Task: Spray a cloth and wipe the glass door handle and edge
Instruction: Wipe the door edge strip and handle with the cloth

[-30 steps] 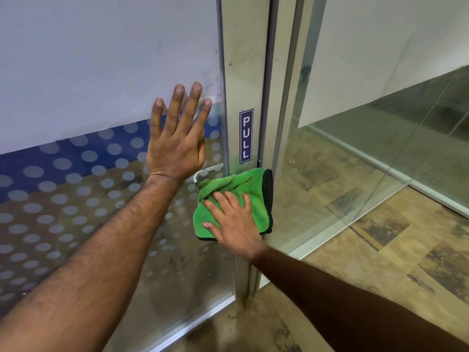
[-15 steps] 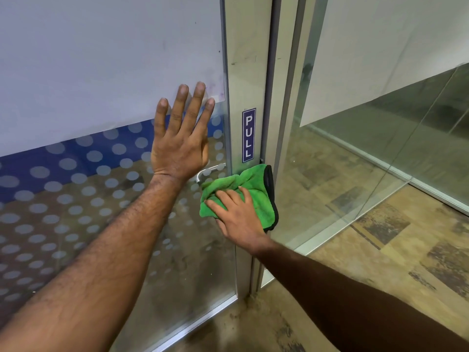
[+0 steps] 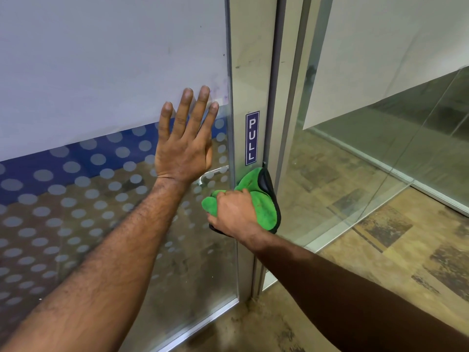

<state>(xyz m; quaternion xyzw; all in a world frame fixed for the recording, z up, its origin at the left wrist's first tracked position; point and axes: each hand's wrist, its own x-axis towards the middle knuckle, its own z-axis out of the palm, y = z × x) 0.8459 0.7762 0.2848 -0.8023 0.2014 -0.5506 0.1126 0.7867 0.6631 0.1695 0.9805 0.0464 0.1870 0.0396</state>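
While our left hand (image 3: pixel 184 151) lies flat, fingers spread, on the glass door (image 3: pixel 101 72), our right hand (image 3: pixel 234 212) clenches the green cloth (image 3: pixel 264 201) against its metal edge (image 3: pixel 250 80).

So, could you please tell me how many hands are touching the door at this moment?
2. The left hand lies flat on the glass; the right hand grips the green cloth against the door's metal edge.

The right hand (image 3: pixel 234 212) and green cloth (image 3: pixel 264 199) cover the outer door handle completely. The inner handle (image 3: pixel 212 175) shows only partly behind the left hand (image 3: pixel 184 148). Both forearms are cut off by the lower frame edge.
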